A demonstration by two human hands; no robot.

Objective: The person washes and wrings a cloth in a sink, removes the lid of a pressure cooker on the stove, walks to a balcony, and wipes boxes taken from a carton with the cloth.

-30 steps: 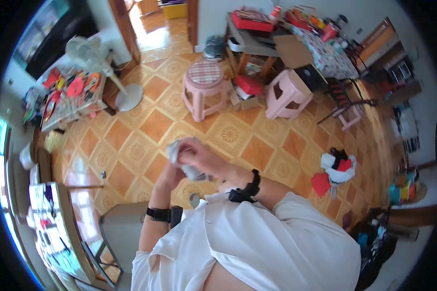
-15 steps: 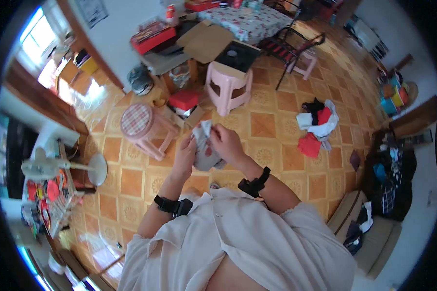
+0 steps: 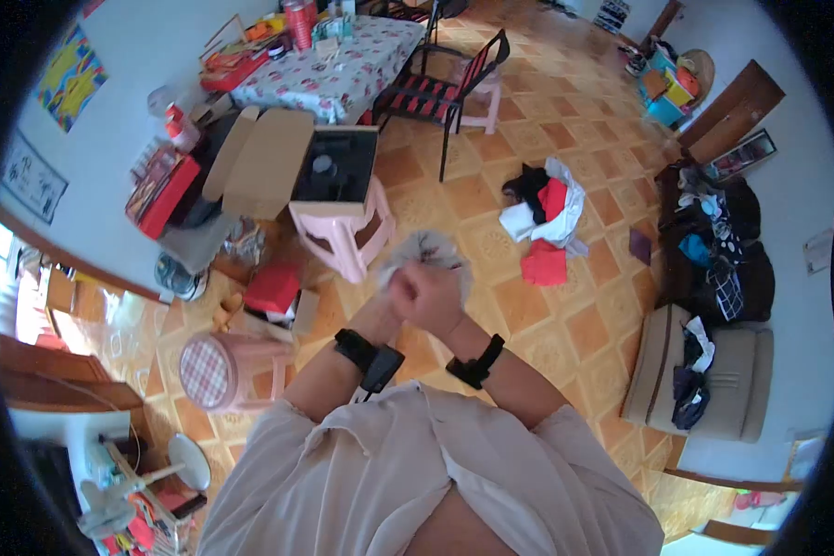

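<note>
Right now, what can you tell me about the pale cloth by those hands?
The pale cloth is greyish white with a few darker, reddish marks, and looks thin and soft. It is bunched at the near side and fans out in creases beyond the hands, above the tiled floor. The right hand closes on it; the left hand is beside it, its fingers hidden. Blur hides finer detail.

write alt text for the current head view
A pale cloth is held bunched above a tiled floor, the right hand closed on it, the left hand partly hidden. Ahead are a clothes pile, an open box on a pink stool, and a table.
</note>
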